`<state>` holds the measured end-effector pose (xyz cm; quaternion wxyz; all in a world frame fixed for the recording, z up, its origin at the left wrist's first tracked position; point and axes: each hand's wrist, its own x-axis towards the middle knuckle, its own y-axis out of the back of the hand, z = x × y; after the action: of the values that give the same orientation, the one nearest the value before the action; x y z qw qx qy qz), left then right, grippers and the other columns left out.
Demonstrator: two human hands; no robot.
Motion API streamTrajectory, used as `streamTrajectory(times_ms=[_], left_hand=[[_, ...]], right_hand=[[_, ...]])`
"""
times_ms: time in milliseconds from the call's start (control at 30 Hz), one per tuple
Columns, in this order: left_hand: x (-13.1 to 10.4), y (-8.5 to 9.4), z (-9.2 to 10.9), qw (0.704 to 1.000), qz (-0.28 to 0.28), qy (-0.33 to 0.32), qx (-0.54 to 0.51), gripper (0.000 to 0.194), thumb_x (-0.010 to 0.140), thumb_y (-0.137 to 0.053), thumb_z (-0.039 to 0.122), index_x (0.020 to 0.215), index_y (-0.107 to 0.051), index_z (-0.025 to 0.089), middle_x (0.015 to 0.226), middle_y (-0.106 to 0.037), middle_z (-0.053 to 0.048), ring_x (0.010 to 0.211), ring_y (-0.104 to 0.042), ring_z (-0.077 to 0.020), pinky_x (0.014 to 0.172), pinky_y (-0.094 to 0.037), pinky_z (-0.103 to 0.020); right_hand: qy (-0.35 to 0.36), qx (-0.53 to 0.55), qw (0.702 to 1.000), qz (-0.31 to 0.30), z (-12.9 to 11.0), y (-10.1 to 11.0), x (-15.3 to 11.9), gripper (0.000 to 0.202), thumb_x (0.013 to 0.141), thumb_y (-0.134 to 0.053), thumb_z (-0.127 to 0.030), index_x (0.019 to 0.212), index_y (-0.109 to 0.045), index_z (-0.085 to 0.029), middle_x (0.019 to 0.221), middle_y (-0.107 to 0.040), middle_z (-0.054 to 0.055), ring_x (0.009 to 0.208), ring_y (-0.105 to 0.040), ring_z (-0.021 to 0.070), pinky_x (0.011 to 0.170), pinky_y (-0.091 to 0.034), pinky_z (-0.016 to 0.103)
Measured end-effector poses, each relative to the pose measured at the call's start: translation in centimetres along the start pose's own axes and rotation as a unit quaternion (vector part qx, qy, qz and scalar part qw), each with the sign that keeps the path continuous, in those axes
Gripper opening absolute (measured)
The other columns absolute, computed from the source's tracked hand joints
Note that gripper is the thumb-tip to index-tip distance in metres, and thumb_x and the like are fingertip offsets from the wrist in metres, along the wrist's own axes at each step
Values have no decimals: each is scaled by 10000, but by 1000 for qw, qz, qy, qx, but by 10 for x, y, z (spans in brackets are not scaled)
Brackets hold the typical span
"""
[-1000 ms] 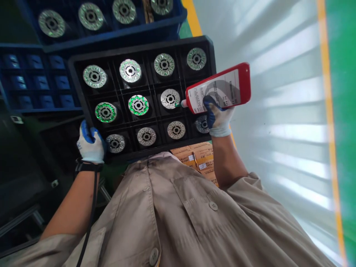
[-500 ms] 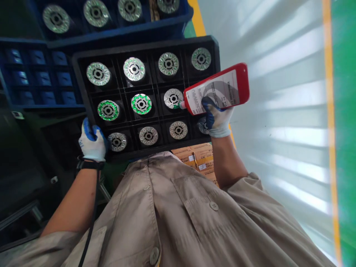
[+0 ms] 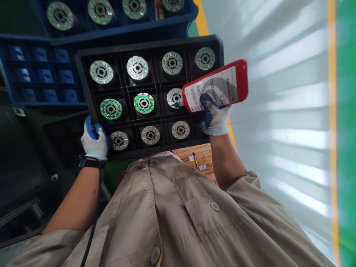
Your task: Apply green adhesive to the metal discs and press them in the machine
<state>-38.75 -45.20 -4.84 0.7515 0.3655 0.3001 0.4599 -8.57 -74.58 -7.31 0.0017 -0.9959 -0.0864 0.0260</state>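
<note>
Place: factory workshop
Black tray (image 3: pixel 150 45): rows of metal parts (image 3: pixel 144 103)
Far: blue crate (image 3: pixel 125 31), similar parts (image 3: pixel 100 11)
Right: green floor (image 3: pixel 346 111), yellow line (image 3: pixel 333 111)
Near: printed cartons (image 3: pixel 205 155)

A glossy pale-grey floor (image 3: pixel 267 92) spreads across the right, crossed by white bands of reflected light (image 3: pixel 300 170) (soft-edged, slightly slanting). A yellow painted line (image 3: pixel 333 111) divides it from a bright green floor strip (image 3: pixel 347 111); the left is dark.
</note>
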Motion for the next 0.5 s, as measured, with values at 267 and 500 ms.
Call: streamTrajectory(times_ms=[267,500], left_hand=[[-1,0,-2,1000,0,-3,-3,557,949,-542,148,1496,-531,44,1443,-633,-166,1360,-602,-216,1184,-431,-278],[-1,0,2,1000,2,5,0,547,949,-559,110,1489,-539,19,1452,-622,-187,1381,-586,-235,1198,-422,-304]], right_hand=[[-2,0,1000,3,2,-9,9,748,445,-958,-640,1010,-641,-266,1131,-789,56,1198,-728,313,1209,-492,557],[5,9,1000,-13,11,-16,12,747,523,-954,-573,1119,-633,-258,1213,-752,77,1324,-652,315,1223,-478,558]])
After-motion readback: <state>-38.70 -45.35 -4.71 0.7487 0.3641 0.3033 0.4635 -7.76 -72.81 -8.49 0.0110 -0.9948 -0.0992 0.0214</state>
